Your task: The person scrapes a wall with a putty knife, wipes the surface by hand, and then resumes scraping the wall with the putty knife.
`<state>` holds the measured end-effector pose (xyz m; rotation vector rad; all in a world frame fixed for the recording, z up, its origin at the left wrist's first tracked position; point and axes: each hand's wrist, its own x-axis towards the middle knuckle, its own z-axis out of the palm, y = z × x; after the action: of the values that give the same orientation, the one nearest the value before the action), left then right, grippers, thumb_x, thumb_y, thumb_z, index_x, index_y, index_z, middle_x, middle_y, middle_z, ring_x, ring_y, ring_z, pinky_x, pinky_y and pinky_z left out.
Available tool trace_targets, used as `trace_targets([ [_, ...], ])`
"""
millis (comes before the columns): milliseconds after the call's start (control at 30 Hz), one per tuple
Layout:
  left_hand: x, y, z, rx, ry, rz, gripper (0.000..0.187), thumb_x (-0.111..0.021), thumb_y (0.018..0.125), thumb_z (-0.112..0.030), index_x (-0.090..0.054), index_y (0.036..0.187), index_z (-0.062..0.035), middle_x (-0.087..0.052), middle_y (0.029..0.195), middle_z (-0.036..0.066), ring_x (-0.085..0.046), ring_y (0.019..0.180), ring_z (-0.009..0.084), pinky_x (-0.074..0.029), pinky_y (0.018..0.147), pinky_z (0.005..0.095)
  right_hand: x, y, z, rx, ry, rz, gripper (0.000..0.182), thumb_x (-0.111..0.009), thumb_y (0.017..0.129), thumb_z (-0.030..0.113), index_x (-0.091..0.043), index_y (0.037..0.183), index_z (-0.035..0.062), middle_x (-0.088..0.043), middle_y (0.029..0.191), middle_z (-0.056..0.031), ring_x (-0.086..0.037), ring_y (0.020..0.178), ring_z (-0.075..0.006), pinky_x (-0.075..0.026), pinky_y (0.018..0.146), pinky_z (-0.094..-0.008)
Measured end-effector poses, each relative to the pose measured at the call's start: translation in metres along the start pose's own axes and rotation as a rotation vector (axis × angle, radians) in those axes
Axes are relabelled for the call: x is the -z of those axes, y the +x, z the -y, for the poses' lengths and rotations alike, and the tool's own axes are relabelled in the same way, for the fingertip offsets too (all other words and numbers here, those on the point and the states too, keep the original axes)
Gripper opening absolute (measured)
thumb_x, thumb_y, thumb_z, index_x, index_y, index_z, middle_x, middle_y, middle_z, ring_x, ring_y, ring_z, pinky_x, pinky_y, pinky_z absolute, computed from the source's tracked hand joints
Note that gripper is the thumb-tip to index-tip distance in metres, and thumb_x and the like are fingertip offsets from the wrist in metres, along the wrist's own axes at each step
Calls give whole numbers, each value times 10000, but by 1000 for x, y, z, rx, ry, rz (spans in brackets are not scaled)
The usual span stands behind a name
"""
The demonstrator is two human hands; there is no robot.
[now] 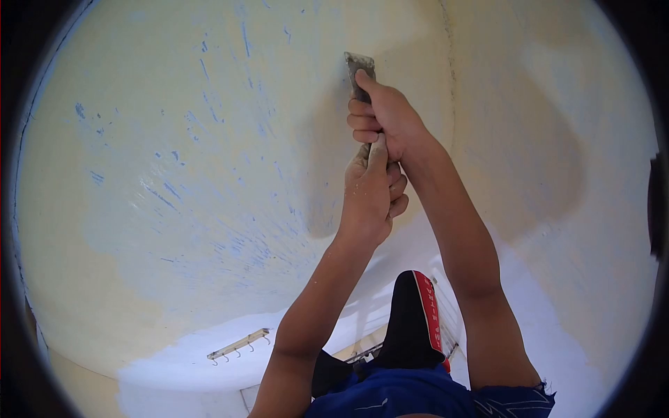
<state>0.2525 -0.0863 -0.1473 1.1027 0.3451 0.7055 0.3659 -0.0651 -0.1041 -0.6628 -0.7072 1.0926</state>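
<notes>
Head view: both hands gripping a scraper [359,72] against the wall [174,174].
Right hand [387,120] is clenching the handle; left hand [371,191] is wrapping just below.

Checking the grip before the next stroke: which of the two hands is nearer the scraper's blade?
The right hand, wrapped around the scraper just below its blade; the left hand clasps the handle's lower end, beneath it.

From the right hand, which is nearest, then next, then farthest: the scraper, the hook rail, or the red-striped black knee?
Measured from the right hand in the head view:
1. Scraper: gripped in that hand, blade on the wall above it.
2. Red-striped black knee: below, between the forearms.
3. Hook rail: lowest and far left, on the white wall part.
</notes>
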Motion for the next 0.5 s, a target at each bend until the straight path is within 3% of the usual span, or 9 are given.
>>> trace_targets([
  [233,1,3,7,37,-21,-21,279,-427,1077,-364,-417,898,-149,-317,655,-74,-245,492,25,-198,385,218,3,0,2,-23,-6,-2,369,-429,1075,377,-316,801,158,-245,586,72,-192,473,-65,-181,395,-258],
  [500,0,0,11,31,-5,-32,276,-443,1072,-354,-415,887,-151,-294,644,-75,-235,486,29,-190,394,223,6,-4,-1,-29,-21,-9,368,-423,1077,378,-301,808,158,-241,591,71,-188,476,-64,-184,391,-255],
])
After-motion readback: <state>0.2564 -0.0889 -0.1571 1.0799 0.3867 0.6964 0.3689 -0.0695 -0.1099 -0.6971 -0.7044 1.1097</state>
